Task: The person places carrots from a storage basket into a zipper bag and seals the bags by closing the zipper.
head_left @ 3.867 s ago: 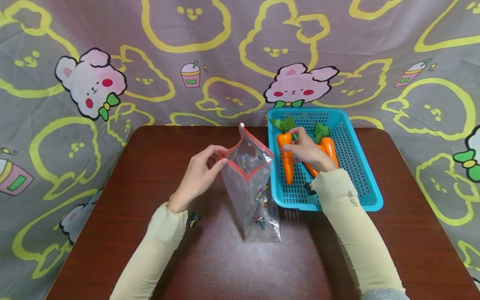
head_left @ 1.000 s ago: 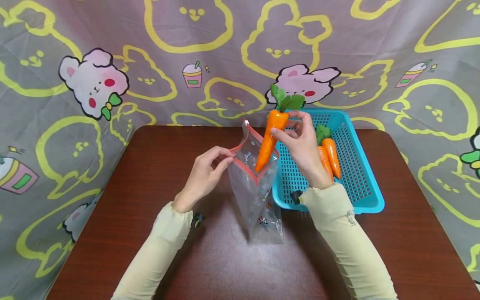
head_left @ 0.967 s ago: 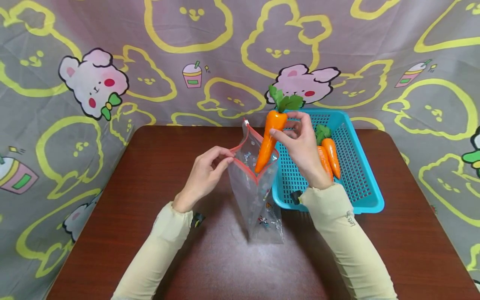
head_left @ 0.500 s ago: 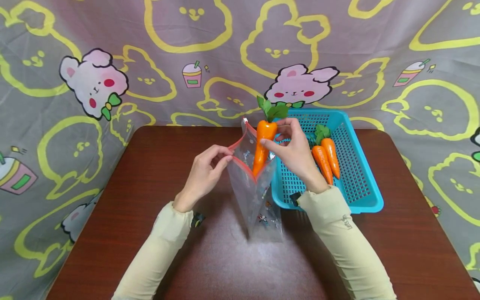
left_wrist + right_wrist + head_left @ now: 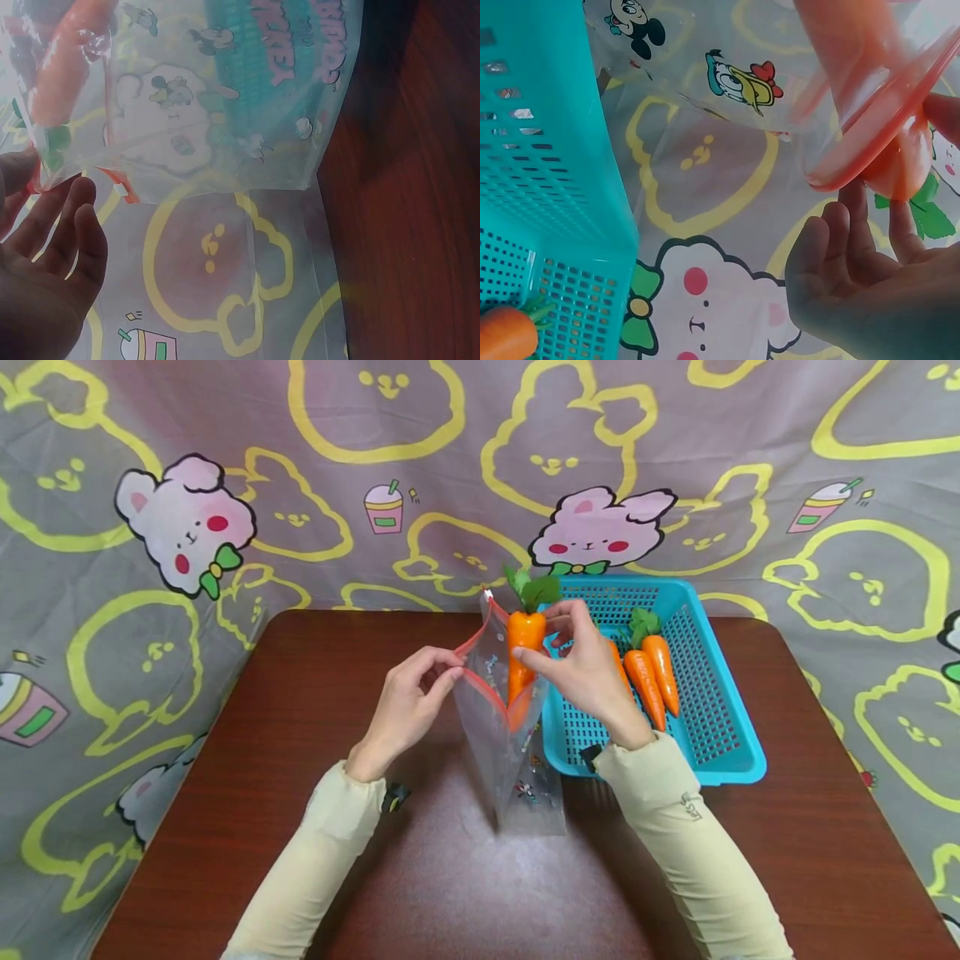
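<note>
A clear zip bag (image 5: 510, 727) with a red zipper rim and cartoon prints stands upright on the brown table (image 5: 300, 760). My left hand (image 5: 408, 702) pinches the near-left side of the bag's rim, keeping the mouth wide. My right hand (image 5: 577, 664) grips an orange toy carrot (image 5: 522, 647) with green leaves near its top; the carrot points tip-down, its lower half inside the bag. Through the plastic the carrot (image 5: 64, 64) shows in the left wrist view, and the carrot (image 5: 877, 127) fills the top of the right wrist view.
A turquoise plastic basket (image 5: 712, 727) sits right of the bag at the table's back, holding two more carrots (image 5: 651, 672). A grey cloth with bunny prints (image 5: 225, 485) hangs behind and around the table.
My right hand lifted the carrot out of the basket, carried it left over the bag and lowered it tip-first into the mouth. The left hand kept its hold on the rim.
</note>
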A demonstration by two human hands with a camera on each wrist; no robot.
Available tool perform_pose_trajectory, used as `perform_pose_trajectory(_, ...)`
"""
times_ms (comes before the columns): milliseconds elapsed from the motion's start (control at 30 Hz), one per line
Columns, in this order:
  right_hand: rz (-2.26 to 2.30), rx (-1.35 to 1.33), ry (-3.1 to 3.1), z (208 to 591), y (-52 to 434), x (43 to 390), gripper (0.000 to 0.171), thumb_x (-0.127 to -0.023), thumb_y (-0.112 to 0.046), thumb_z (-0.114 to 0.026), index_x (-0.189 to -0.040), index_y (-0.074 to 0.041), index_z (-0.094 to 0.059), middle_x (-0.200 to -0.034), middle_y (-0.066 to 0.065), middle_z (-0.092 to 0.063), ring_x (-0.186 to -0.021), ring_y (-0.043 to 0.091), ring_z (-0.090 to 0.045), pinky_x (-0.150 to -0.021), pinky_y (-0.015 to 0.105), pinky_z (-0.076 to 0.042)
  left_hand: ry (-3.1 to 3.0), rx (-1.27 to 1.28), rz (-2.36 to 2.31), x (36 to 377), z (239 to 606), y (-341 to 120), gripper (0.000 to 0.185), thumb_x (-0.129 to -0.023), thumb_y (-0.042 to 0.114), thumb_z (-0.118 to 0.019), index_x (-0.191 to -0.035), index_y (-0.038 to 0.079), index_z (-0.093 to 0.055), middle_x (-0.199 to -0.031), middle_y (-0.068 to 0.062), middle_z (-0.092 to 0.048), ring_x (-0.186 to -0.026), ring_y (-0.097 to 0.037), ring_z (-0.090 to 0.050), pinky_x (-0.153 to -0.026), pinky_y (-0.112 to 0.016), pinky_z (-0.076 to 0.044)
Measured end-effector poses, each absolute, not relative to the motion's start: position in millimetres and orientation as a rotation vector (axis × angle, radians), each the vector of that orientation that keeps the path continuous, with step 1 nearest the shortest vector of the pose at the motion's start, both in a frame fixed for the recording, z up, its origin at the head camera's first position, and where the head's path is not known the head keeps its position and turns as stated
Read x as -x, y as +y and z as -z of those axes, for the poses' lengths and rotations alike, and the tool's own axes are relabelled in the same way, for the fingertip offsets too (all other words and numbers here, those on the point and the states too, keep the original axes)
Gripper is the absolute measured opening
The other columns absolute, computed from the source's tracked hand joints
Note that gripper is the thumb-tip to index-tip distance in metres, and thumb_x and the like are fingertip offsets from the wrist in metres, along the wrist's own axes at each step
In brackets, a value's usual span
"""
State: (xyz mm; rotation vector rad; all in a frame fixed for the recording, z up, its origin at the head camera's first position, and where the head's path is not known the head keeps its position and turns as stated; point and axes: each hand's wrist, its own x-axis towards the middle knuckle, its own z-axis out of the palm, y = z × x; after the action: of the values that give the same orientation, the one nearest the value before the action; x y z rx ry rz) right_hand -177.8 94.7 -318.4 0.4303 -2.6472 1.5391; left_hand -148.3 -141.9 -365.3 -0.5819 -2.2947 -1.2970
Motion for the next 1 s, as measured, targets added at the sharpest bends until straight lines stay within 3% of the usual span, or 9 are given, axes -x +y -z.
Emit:
perform_pose_trajectory(400, -1.450, -0.423, -2.675, 317, 100, 179, 0.040, -0.089, -0.039, -0.068, -0.113, -0.010, -0.056, -0.104, 0.007, -0.058, -0.094, 0.028, -0.054, -0.081, 0.035, -0.045, -2.308, 0.581, 1.305, 148, 366, -142, 0.011, -0.090, 0.012, -0.068, -0.099, 0.008, -0.066, -0.086, -0.003, -0.064, -0.071, -0.012, -0.054, -0.059, -0.019, -0.043)
perform_pose_trajectory(533, -1.435, -0.390, -2.729, 320, 103, 183, 0.042, -0.091, -0.039, -0.064, -0.119, -0.008, -0.054, -0.106, 0.009, -0.058, -0.095, 0.026, -0.055, -0.081, 0.036, -0.046, -2.313, 0.574, 1.315, 148, 366, -142, 0.012, -0.090, 0.012, -0.068, -0.100, 0.007, -0.065, -0.091, -0.004, -0.066, -0.074, -0.011, -0.055, -0.061, -0.019, -0.044)
perform_pose_trajectory(700, -1.387, -0.317, -2.919, 323, 106, 187, 0.056, -0.093, -0.050, -0.056, -0.130, -0.009, -0.050, -0.122, 0.009, -0.058, -0.108, 0.027, -0.057, -0.086, 0.041, -0.050, -2.271, 0.594, 1.340, 148, 364, -143, 0.013, -0.090, 0.011, -0.067, -0.101, 0.005, -0.064, -0.099, -0.006, -0.069, -0.079, -0.012, -0.057, -0.068, -0.020, -0.046)
perform_pose_trajectory(833, -1.520, -0.316, -3.017, 324, 105, 189, 0.061, -0.096, -0.053, -0.048, -0.136, -0.007, -0.046, -0.128, 0.012, -0.057, -0.105, 0.028, -0.061, -0.087, 0.042, -0.054, -2.224, 0.614, 1.362, 148, 364, -144, 0.012, -0.090, 0.008, -0.066, -0.101, 0.003, -0.064, -0.103, -0.008, -0.070, -0.083, -0.012, -0.060, -0.072, -0.024, -0.049)
perform_pose_trajectory(1000, -1.818, -0.340, -2.987, 324, 102, 188, 0.052, -0.101, -0.043, -0.044, -0.135, -0.004, -0.047, -0.124, 0.014, -0.058, -0.096, 0.026, -0.062, -0.081, 0.040, -0.058, -2.192, 0.633, 1.375, 148, 364, -144, 0.013, -0.090, 0.007, -0.066, -0.101, 0.003, -0.064, -0.104, -0.008, -0.070, -0.089, -0.014, -0.063, -0.078, -0.028, -0.051)
